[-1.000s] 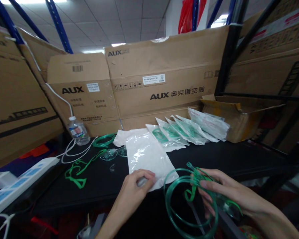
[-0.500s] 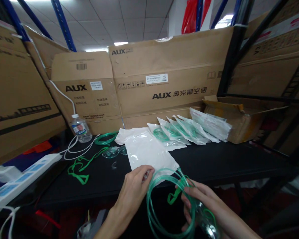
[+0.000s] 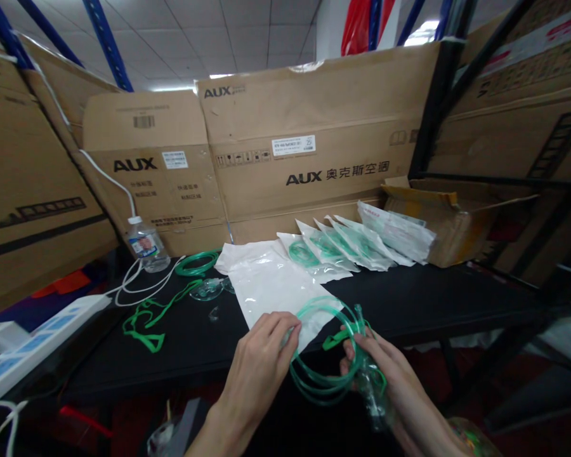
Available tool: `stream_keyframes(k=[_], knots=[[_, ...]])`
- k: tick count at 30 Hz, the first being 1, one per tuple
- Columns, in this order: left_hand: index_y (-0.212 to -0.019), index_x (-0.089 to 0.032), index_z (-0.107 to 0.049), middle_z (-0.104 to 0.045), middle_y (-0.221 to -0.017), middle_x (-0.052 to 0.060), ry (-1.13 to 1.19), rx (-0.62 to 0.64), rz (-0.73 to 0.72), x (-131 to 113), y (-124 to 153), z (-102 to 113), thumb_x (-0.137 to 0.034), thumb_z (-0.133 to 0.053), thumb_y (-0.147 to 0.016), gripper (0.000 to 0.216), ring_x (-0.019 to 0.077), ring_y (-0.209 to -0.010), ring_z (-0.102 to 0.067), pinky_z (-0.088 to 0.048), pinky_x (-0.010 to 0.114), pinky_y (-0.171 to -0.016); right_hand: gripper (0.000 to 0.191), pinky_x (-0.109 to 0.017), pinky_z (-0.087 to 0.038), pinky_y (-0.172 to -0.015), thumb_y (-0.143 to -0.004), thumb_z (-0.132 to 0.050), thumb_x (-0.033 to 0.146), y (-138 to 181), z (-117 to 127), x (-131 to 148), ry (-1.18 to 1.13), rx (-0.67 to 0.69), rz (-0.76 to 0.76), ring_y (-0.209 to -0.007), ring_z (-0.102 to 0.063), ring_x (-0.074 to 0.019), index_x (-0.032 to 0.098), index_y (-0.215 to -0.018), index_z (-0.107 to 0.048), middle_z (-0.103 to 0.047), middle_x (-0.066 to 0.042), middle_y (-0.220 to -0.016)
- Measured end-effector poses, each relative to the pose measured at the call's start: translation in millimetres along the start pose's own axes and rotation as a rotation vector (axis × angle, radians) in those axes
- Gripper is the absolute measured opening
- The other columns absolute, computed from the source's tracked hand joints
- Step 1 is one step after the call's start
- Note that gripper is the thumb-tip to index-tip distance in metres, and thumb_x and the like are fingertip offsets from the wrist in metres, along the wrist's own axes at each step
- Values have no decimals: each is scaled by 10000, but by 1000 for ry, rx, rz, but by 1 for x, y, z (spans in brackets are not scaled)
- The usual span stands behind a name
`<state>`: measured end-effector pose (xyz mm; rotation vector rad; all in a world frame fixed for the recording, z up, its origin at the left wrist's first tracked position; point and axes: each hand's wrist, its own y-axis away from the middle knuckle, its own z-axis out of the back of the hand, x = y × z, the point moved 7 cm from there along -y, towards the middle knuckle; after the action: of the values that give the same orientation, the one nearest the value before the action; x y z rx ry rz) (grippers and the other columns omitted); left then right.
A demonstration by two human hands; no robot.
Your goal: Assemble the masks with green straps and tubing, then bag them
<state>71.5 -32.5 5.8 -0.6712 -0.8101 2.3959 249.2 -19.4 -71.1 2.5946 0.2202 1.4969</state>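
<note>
A coil of clear green tubing [image 3: 321, 400] hangs in front of the table edge, held on its right side by my right hand [image 3: 385, 368]. That hand is closed and also grips a clear plastic piece [image 3: 374, 397], partly hidden, with a green elastic strap [image 3: 335, 340]. My left hand [image 3: 261, 355] is closed in a pinch at the coil's left side, over the near edge of a white pouch [image 3: 266, 285]. Whether its fingertips hold tubing or pouch is hidden. The pouch lies flat on the black table.
Several filled pouches [image 3: 323, 247] lean in a row beside an open carton [image 3: 452, 235]. Left of the white pouch lie another tubing coil [image 3: 197, 264], a clear mask [image 3: 207, 290] and a green strap [image 3: 152, 343]. A bottle [image 3: 147, 246] and a power strip [image 3: 42, 343] are farther left.
The tubing coil has risen and tilted flatter, now overlapping the white pouch more. My right hand has moved up slightly with it; my left hand has shifted a little.
</note>
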Motion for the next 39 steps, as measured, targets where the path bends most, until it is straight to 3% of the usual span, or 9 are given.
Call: stream_keyframes(k=[3,7,14,17,20,25,30,36,39], knots=[[-1032,-211,-612,-703,-1015,39,-35,4,-37,-9,-2,-4,-167,-509,-1013,113,200,-918,-675,-568,343,-851,430,-214,-496,-545,-695,-866,504,4,-6,-2,-26,-32,32,-603,-623,-130,184,-863,-633,-641,23,-713],[-1014,-200,-620,-704,-1001,49,-60,43,-43,-13,-1,-13,-158,-497,-1014,130,206,-911,-677,-577,347,-854,388,-239,-531,-583,-757,-828,512,12,-20,-2,56,68,41,-632,-650,-149,169,-884,-696,-703,-28,-758],[-1102,-200,-603,-700,-1071,56,43,-7,-59,-14,5,-14,-149,-512,-1015,135,195,-993,-665,-545,333,-922,426,-417,-607,-814,-742,-855,431,17,-24,1,-42,57,2,-1073,-706,-335,179,-1068,-750,-769,-124,-1069],[-1112,-200,-597,-701,-1075,53,74,-46,-40,-13,4,-12,-154,-517,-1015,135,193,-1012,-662,-531,335,-945,413,-479,-581,-922,-787,-822,417,10,-27,-7,-94,80,-58,-1203,-656,-356,164,-1105,-747,-754,-146,-1160],[-1069,-210,-597,-704,-1038,42,53,-7,-16,-10,2,-17,-170,-521,-1012,104,205,-981,-668,-541,352,-909,428,-505,-554,-978,-792,-819,415,4,-29,-12,-134,103,-88,-1279,-608,-362,159,-1126,-742,-730,-159,-1231],[-1181,-233,-581,-700,-1069,41,-38,97,63,-3,-4,-26,-200,-567,-988,195,227,-981,-681,-567,369,-867,464,-512,-553,-986,-772,-839,407,2,-30,-14,-117,114,-111,-1277,-611,-364,167,-1156,-739,-718,-152,-1264],[-1185,-257,-602,-687,-1124,38,-87,176,54,-3,-9,-28,-220,-620,-955,234,228,-1006,-676,-583,351,-854,443,-517,-574,-958,-779,-833,424,-2,-28,-17,-106,117,-99,-1195,-668,-356,164,-1129,-751,-737,-150,-1223],[-1103,-228,-627,-686,-1047,38,-75,164,21,-4,-9,-26,-182,-535,-998,147,215,-956,-661,-567,352,-850,471,-515,-562,-968,-766,-845,433,-7,-27,-21,-125,150,-112,-1179,-679,-344,171,-1140,-733,-742,-136,-1203],[-1073,-215,-618,-676,-1034,43,8,130,-5,-11,-10,-23,-164,-498,-1012,144,208,-951,-650,-548,355,-877,466,-510,-571,-946,-737,-863,448,-7,-27,-21,-109,103,-104,-1132,-699,-346,155,-1076,-735,-776,-121,-1079]])
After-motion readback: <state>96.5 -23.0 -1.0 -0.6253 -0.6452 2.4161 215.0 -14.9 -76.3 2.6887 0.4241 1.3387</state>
